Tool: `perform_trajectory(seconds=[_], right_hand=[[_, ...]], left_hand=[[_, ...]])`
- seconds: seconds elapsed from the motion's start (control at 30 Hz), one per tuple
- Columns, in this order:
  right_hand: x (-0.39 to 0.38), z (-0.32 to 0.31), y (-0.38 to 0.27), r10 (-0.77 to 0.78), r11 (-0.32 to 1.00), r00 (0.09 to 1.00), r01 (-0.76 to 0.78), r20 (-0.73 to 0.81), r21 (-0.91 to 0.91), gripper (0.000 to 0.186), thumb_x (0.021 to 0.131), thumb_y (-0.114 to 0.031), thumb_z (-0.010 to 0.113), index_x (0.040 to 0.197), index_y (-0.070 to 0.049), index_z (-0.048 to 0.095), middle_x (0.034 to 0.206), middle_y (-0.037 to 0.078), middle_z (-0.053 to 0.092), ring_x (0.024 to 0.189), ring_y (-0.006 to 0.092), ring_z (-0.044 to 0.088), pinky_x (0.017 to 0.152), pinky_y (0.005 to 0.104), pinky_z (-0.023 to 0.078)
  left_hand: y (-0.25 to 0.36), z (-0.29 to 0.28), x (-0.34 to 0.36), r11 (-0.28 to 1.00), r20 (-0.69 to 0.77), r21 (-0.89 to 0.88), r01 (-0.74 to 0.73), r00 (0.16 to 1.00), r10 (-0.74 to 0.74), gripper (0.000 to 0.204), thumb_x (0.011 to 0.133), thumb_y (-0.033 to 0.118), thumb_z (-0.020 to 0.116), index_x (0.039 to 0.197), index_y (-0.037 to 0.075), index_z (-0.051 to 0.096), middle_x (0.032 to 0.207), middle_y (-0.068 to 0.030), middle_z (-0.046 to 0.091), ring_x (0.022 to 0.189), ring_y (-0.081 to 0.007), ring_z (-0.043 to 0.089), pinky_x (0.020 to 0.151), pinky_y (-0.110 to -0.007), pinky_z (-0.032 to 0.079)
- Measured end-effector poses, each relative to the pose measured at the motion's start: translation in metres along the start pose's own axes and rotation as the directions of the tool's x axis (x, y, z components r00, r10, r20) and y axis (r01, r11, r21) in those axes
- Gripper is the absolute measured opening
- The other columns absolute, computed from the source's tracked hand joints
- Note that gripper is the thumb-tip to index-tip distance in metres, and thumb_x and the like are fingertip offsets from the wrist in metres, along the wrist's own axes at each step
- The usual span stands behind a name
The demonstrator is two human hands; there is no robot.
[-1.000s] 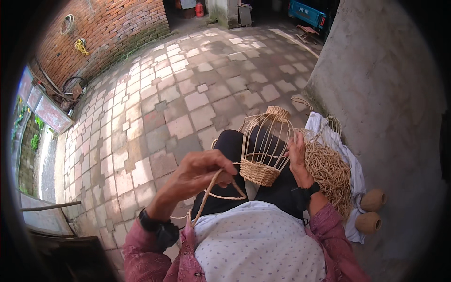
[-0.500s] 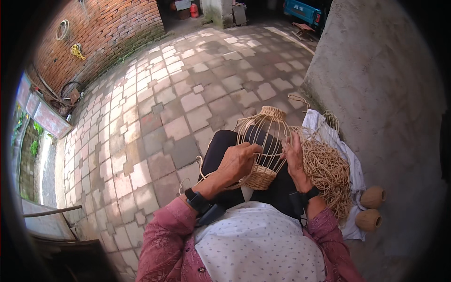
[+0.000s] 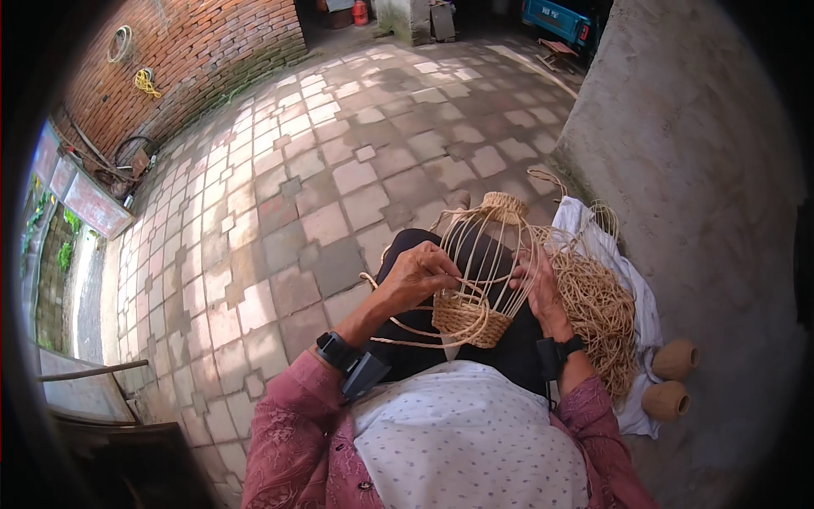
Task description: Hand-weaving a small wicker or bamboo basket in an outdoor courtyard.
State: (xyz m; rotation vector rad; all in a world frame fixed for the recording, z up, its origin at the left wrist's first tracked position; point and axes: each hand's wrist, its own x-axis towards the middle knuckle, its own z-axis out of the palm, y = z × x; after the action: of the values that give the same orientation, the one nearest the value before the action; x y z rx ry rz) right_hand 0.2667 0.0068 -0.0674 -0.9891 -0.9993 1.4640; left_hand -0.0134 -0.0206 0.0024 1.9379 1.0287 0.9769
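A cage-like woven frame (image 3: 471, 317), with straight ribs, a woven band at the near end and a small woven collar at the far end, rests on my black-trousered lap. My left hand (image 3: 420, 276) has its fingers closed in a pinch on the pale cord at the frame's left side, just above the woven band. A loose loop of cord (image 3: 398, 339) hangs across my thighs. My right hand (image 3: 538, 284) is closed round the ribs on the right. Beside me lies a tangled pile of cord (image 3: 593, 318) on white cloth (image 3: 644, 297).
Two brown pots (image 3: 674, 360) sit at my right by a concrete wall (image 3: 695, 153). A paved yard (image 3: 322, 187) spreads ahead, bordered by a brick wall (image 3: 186, 51), with a blue vehicle (image 3: 555, 19) at the back and leaning panels (image 3: 89, 195) at the left.
My left hand has moved from low left of the frame, holding a cord loop, up against its ribs. The loop now hangs round the woven band. My right hand stays on the right side.
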Motion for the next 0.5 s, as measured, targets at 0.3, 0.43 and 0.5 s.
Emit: perform_trajectory(seconds=[0.3,0.43,0.5], right_hand=[[0.002,-0.01,-0.01,0.006,0.976,0.982,0.035,0.19,-0.214,0.062,0.091,-0.032,0.063,0.137,0.002,0.039,0.128,0.015,0.052,0.111,0.0235,0.056,0.092,0.0355,0.048],[0.006,-0.01,-0.036,-0.294,0.732,0.94,0.104,-0.175,-0.674,0.05,0.09,-0.023,0.061,0.131,0.001,0.046,0.114,0.018,0.062,0.102,0.0255,0.061,0.087,0.0356,0.05],[-0.01,0.027,-0.062,-0.286,0.717,0.954,0.152,-0.089,-0.681,0.047,0.087,-0.026,0.063,0.126,-0.002,0.05,0.109,0.021,0.062,0.098,0.0299,0.062,0.085,0.0391,0.05]], left_hand=[[0.006,0.017,0.001,0.987,-0.116,0.122,0.109,0.989,-0.095,0.009,0.079,0.002,0.064,0.087,0.004,0.068,0.073,-0.0093,0.064,0.064,-0.0182,0.063,0.062,-0.03,0.051],[0.007,0.033,0.001,0.968,-0.218,0.249,-0.033,0.972,0.09,0.008,0.077,0.0,0.062,0.084,0.003,0.065,0.075,-0.0139,0.063,0.065,-0.0264,0.064,0.059,-0.034,0.05],[0.015,0.04,0.0,0.899,-0.239,0.438,-0.006,0.963,0.123,0.009,0.075,-0.001,0.061,0.082,0.004,0.062,0.073,-0.0136,0.061,0.065,-0.0335,0.062,0.056,-0.039,0.049]])
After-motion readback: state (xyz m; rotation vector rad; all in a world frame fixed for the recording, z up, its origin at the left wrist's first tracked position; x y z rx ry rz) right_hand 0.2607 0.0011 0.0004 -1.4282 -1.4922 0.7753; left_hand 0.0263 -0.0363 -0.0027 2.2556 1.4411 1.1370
